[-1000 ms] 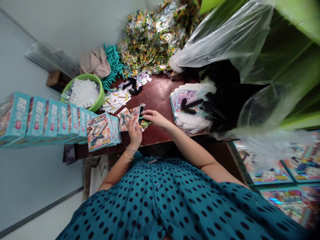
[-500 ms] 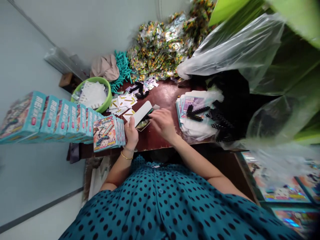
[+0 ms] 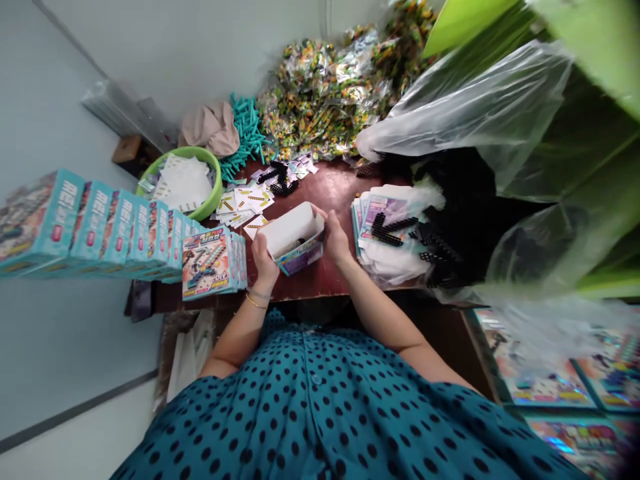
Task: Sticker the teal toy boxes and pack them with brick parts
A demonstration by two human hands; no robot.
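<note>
A small printed cardboard box with its white flap raised is tilted between my hands, its opening toward me. Something dark shows inside, too small to make out. My left hand grips the box's left end, thumb against the flap. At the right end, my right hand presses its fingers on the box's side. Beyond the left hand lie loose printed cards. To the right of the right hand, black studded plastic pieces rest on a stack of flat printed cartons.
Finished-looking teal boxes stand in a row at the left, with more boxes beside them. A green basin holds white sheets. Bagged colourful pieces pile up against the wall, near teal sticks. Clear plastic sheeting hangs at right.
The box has turned and come upright enough to show its opening and printed side. My right hand has moved from over the opening to the box's right end.
</note>
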